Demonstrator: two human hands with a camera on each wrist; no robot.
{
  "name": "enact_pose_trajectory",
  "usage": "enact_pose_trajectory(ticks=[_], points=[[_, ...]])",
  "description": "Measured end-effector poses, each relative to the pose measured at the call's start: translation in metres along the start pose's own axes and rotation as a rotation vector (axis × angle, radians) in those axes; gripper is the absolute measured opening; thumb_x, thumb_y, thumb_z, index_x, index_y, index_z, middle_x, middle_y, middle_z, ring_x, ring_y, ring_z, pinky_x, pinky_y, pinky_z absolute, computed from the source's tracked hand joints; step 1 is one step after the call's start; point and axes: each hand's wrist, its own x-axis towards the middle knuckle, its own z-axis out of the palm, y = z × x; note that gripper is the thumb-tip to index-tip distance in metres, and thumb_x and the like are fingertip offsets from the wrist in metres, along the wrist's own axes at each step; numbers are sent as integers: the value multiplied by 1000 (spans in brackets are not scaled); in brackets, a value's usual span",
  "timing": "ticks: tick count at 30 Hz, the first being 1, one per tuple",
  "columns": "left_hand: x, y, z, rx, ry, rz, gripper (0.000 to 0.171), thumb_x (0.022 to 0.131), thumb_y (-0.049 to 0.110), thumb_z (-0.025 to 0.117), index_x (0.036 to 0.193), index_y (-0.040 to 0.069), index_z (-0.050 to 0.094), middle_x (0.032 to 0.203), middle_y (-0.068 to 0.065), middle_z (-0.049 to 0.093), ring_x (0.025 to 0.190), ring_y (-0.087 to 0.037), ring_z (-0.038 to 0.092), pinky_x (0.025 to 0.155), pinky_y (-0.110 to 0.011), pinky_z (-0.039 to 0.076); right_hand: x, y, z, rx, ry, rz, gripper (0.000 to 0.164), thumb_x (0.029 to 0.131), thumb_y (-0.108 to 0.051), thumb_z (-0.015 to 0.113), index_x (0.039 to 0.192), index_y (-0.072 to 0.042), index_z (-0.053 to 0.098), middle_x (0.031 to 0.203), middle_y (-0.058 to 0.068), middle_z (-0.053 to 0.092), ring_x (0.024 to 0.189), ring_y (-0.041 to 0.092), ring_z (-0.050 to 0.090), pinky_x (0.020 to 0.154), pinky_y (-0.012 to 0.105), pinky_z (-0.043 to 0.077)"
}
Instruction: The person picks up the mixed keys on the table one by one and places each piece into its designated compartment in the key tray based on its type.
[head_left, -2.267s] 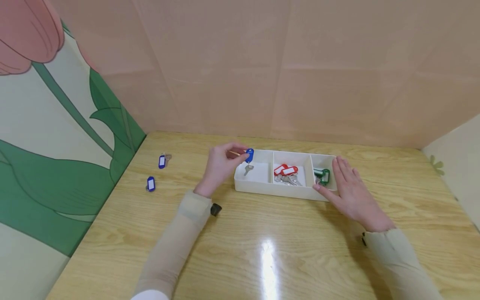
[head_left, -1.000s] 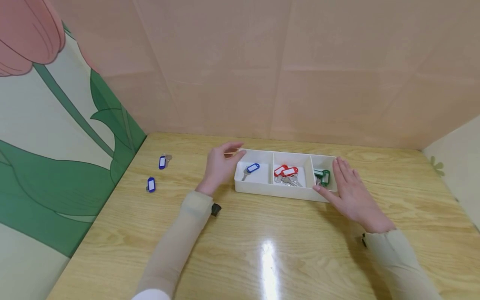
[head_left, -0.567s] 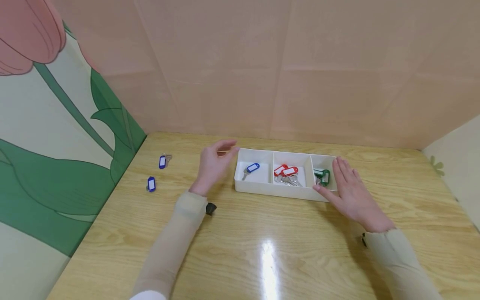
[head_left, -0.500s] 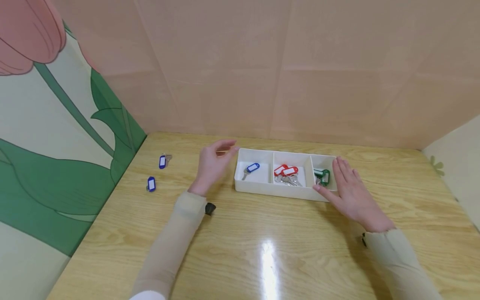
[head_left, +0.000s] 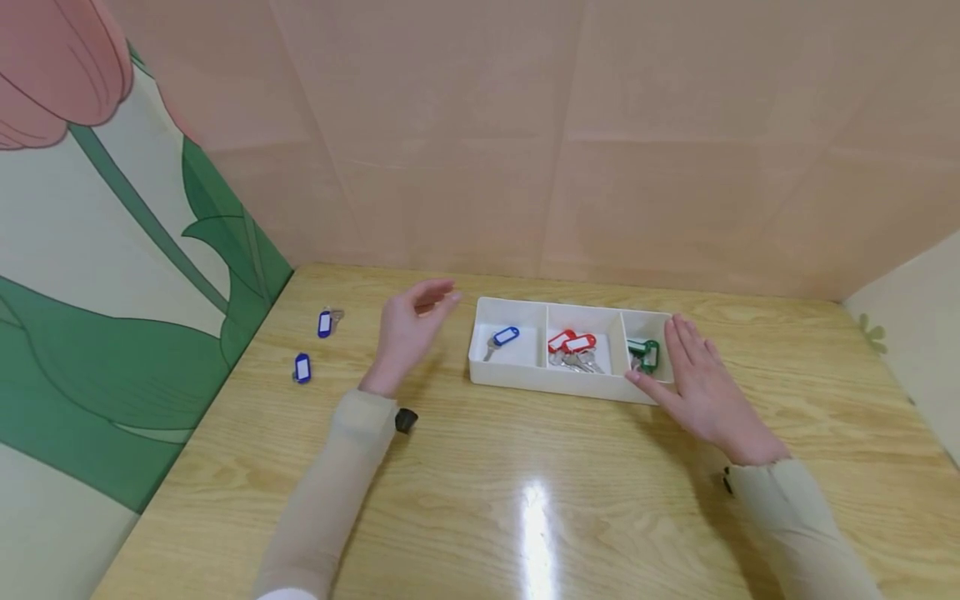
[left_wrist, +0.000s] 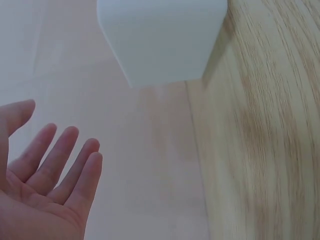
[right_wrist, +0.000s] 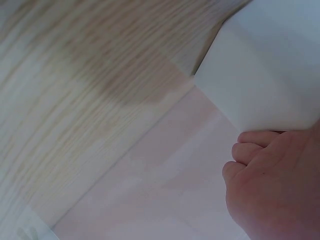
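My left hand (head_left: 408, 329) hangs over the table just left of the white three-compartment tray (head_left: 551, 382), fingers loosely bent and nothing in them. In the left wrist view its palm and spread fingers (left_wrist: 82, 180) are bare, apart from the tray's end. My right hand (head_left: 701, 383) rests on the tray's right end, fingers straight along the rim and thumb at the front corner. One key with a blue tag (head_left: 506, 336) lies in the left compartment. Several red-tagged keys (head_left: 579, 343) fill the middle one. Green key tags (head_left: 651, 356) sit in the right one, partly hidden.
Two more blue key tags, an upper one (head_left: 324, 323) with its key beside it and a lower one (head_left: 302, 368), lie on the wooden table (head_left: 480, 492) at the left. A pinkish covered wall (head_left: 480, 150) stands behind the table, a painted flower wall (head_left: 90, 317) at its left.
The blue-tagged key, pinched by my left hand at first, was let go and lies in the left compartment. The left hand has since drawn back leftwards. My right hand has stayed put.
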Motion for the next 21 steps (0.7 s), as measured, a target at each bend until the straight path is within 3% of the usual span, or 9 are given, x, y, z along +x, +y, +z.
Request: enact_pose_trajectory(ticks=[7, 16, 21], points=[[-4, -3, -9, 21, -4, -10, 42, 97, 43, 71, 127, 14, 71, 125, -3, 70, 112, -16, 64, 98, -35, 52, 0, 2, 2, -5, 2, 1, 101, 100, -58, 55, 159, 5, 2, 168, 17, -8, 153, 30, -11, 121, 55, -5], [-10, -8, -21, 45, 4, -11, 44, 98, 43, 69, 130, 13, 69, 128, -3, 68, 116, -19, 63, 101, -43, 51, 1, 4, 4, -12, -12, 5, 101, 101, -58, 53, 159, 3, -2, 167, 16, -11, 152, 29, -14, 120, 54, -7], [-13, -10, -28, 58, 0, -32, 45, 98, 43, 68, 132, 13, 67, 131, -5, 67, 118, -18, 62, 100, -35, 51, 1, 3, 4, -10, -5, 0, 101, 101, -58, 54, 159, 3, -1, 167, 17, -11, 152, 30, -13, 120, 55, -6]])
